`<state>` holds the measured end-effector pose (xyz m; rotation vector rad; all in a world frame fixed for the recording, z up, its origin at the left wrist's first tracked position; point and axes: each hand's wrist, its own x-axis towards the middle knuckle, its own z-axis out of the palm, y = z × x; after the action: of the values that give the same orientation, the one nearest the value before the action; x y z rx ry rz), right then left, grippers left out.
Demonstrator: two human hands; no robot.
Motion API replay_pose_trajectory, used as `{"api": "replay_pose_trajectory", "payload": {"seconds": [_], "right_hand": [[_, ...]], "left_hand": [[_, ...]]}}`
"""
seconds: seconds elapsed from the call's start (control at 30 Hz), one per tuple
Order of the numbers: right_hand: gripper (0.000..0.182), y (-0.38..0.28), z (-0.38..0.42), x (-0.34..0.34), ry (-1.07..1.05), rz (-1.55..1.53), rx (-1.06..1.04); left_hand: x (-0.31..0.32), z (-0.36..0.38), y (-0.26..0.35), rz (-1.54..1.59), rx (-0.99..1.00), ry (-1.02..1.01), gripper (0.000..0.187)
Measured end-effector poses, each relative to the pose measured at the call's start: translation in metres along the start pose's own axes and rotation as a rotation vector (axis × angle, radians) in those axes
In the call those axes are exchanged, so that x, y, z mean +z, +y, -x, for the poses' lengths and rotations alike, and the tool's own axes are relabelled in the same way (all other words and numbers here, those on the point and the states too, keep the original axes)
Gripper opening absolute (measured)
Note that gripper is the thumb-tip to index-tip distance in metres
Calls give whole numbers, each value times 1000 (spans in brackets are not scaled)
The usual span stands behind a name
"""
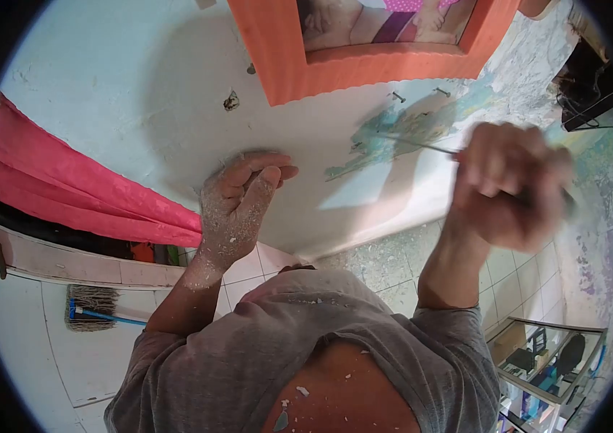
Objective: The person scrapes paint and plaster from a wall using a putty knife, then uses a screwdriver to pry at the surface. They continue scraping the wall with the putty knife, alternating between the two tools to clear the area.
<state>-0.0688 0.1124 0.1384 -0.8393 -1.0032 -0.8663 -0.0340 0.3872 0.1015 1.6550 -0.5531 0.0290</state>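
Observation:
My right hand [512,184] is raised and closed round a hand tool with a thin metal blade [425,146]; motion blurs the hand, and its fingers cover most of the handle. The blade points left toward a patch of exposed green and yellow paint [393,133] on the pale wall [176,123]. On the left, my left hand [238,202] is held up by the wall, thumb and fingers loosely bent, nothing in it. White dust and flakes coat its back and wrist. Paint flakes also lie on my grey shirt [306,339].
An orange picture frame [364,65] hangs above, with nails [399,97] in the wall below it. Pink cloth [90,180] hangs at left, a mop [93,309] below it. Debris covers the floor tiles [386,263]. A glass cabinet [548,353] stands lower right.

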Motion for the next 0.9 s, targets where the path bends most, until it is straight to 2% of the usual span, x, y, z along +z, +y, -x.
{"api": "replay_pose_trajectory", "payload": {"seconds": [0.07, 0.13, 0.17, 0.2, 0.27, 0.3, 0.37, 0.4, 0.47, 0.53, 0.6, 0.67, 0.73, 0.8, 0.87, 0.9], "right_hand": [[18, -19, -11, 8, -24, 0, -66], [16, 9, 15, 5, -29, 486, -46], [17, 36, 25, 18, 165, 252, 208], [15, 52, 32, 18, 120, 92, 260], [17, 35, 29, 17, 104, 83, 190], [20, 21, 21, 18, 82, 186, 95], [25, -8, -1, 24, 74, 12, -5], [26, -19, -9, 25, 30, 23, -44], [25, -3, 13, 19, -7, 476, 51], [18, 50, 37, 7, 86, -34, 294], [16, 37, 35, 14, 108, 0, 249], [15, 4, 15, 24, 48, 123, 110], [17, -19, -1, 31, 44, 58, -30], [15, 1, 9, 35, 57, 21, -87], [14, 47, 39, 21, 127, 180, 287], [14, 44, 38, 23, 125, 182, 276]], "left_hand": [[0, -1, -1, 5, -1, -7, 21], [-1, 0, -2, 10, -1, -12, 20], [0, 3, -1, 10, -6, -15, 20], [0, 4, 0, -4, -4, -18, 20], [-2, -3, 2, -23, 14, -4, 20], [-3, -2, 0, -29, 20, -12, 20], [-2, 0, -3, -30, 24, -29, 20], [-1, 0, -3, 2, 18, -24, 20], [-2, -1, -3, 33, 15, -11, 21], [-3, -2, -2, -71, 34, -42, 21], [-3, -4, -3, -29, 42, -28, 21], [-2, 3, -4, 16, 8, -14, 21], [0, 0, 0, -36, 26, -20, 26], [-3, -3, -1, -46, 40, -24, 24], [-2, 2, -1, -54, 47, -36, 21], [-1, 3, -1, -34, 42, -32, 21]]}}
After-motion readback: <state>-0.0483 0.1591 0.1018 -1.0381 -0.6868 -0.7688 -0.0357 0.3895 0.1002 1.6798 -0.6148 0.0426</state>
